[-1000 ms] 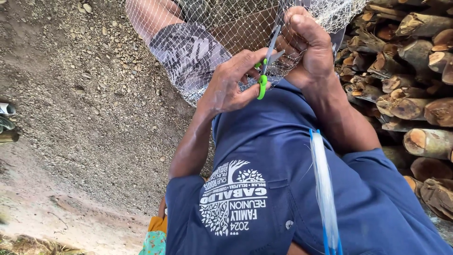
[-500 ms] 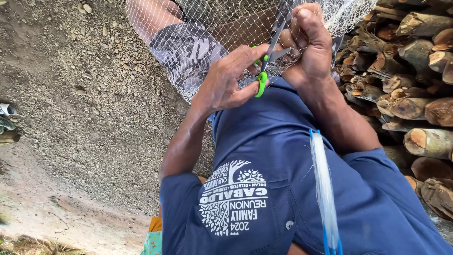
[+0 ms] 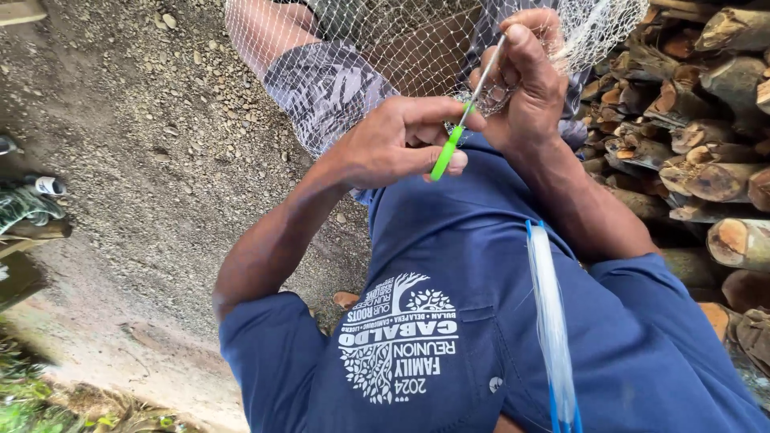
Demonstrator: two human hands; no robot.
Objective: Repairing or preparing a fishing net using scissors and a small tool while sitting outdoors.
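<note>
Both hands closed on their work: one on a green-handled tool, the other on white netting.

Head view: the left hand (image 3: 393,144) is curled shut, thumb and forefinger pinching the green handle (image 3: 446,152) of a slim netting tool, whose thin metal shaft (image 3: 484,74) runs up from the fingertips toward the other hand. The right hand (image 3: 525,80) is clenched around a bunched fold of the white net (image 3: 377,48), fingers tight, the shaft's tip reaching it at the thumb. The net spreads away above and to the left of both sets of fingers, draped over a patterned cloth (image 3: 325,84). Below the knuckles lies a blue shirt (image 3: 449,265); a coil of clear line (image 3: 549,313) hangs under the right wrist. Stacked logs (image 3: 706,120) lie beyond the right hand.
</note>
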